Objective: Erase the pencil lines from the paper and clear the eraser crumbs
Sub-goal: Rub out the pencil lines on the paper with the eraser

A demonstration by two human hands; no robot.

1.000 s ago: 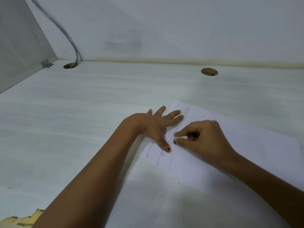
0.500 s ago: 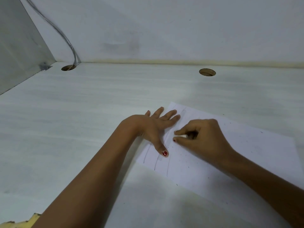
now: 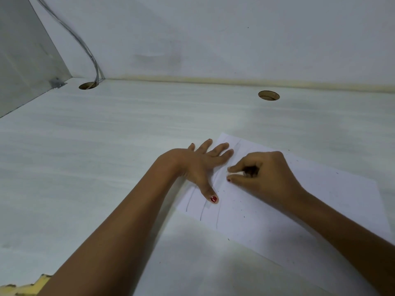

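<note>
Right hand point(image 3: 267, 176) has nudged a touch further up the sheet since half a second ago; left hand point(image 3: 198, 165) and paper point(image 3: 320, 199) unchanged. Right hand pinches a small white eraser point(image 3: 235, 173) between index fingertip and thumb, tip down on the paper beside the left hand's fingertips. Left hand is flat, fingers straight and spread, pressing the paper's left end onto the desk point(image 3: 106, 157). Three pencil lines point(image 3: 202, 212) show near the left edge, running under the left thumb. Dark eraser crumbs point(image 3: 243, 216) scattered across the sheet. Behind: two round desk holes point(image 3: 268, 95), grey cable point(image 3: 85, 45) going into the left one
</note>
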